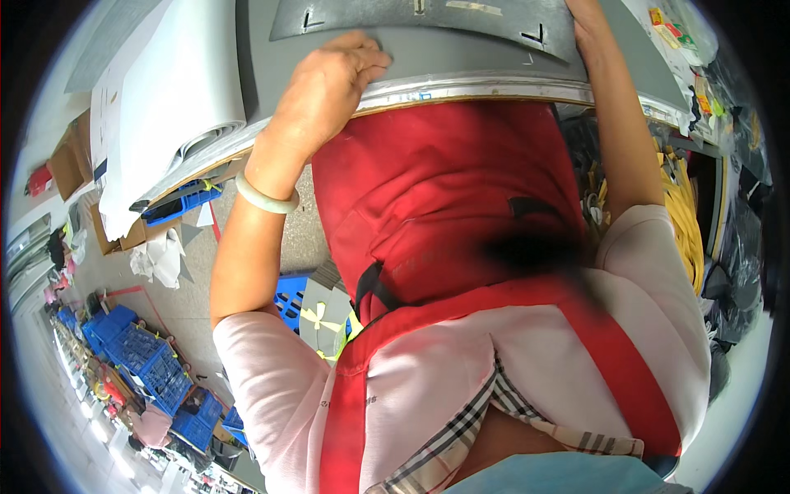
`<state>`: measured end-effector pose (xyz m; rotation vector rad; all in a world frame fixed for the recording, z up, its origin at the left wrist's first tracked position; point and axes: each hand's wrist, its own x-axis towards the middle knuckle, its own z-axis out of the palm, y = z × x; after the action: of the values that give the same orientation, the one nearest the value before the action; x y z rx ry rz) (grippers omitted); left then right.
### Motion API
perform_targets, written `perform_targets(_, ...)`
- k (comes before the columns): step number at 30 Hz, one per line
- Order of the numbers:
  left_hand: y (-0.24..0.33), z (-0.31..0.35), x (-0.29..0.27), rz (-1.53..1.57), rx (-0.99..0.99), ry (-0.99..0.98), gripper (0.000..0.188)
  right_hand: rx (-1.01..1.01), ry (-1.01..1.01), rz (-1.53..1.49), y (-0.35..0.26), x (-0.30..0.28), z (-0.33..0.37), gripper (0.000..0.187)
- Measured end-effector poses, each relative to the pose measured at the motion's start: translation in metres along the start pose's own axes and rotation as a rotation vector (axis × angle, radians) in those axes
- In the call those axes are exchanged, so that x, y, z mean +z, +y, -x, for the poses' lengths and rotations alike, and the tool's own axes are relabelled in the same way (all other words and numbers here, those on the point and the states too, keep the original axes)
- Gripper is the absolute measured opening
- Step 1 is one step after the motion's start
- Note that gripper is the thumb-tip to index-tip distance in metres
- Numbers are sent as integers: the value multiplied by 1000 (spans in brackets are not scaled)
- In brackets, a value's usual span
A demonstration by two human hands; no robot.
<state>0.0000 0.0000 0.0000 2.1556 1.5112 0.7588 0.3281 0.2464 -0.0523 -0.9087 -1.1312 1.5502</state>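
A dark grey, curved template (pixel 395 23) with L-shaped slots lies on a flat grey sheet (pixel 461 62) on the worktable. My left hand (pixel 333 78) rests on the sheet just below the template's near edge. Its fingers are curled and pressed together; whatever they may hold is hidden. At the template's right end is my right hand (pixel 583 23), partly cut off by the upper edge of the picture. Its fingertips do not show. A small pale L-shaped mark (pixel 527 59) is on the sheet near the template's lower right slot.
A thick roll of pale grey sheet material (pixel 185 74) lies left on the table, beside my left forearm. Blue crates (pixel 148 362) stand on the floor at the lower left. Yellow strips (pixel 679 214) hang at the right below the table. Packets (pixel 675 33) lie at the far right.
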Motion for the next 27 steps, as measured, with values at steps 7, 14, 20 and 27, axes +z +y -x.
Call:
perform_targets(7, -8, -6, -4, 79, 18, -33, 20, 180, -204, -350, 0, 0, -2, 9)
perform_targets(14, -7, -5, -7, 116, -6, -74, 13, -15, -14, 93, -1, 5, 5, 9)
perform_targets(20, 6, 6, 2, -327, 210, 11, 25, -2, 7, 55, 1, 2, 5, 7)
perform_targets(27, 11, 10, -7, -267, 92, -5, 34, -34, -8, 99, 2, 7, 8, 8)
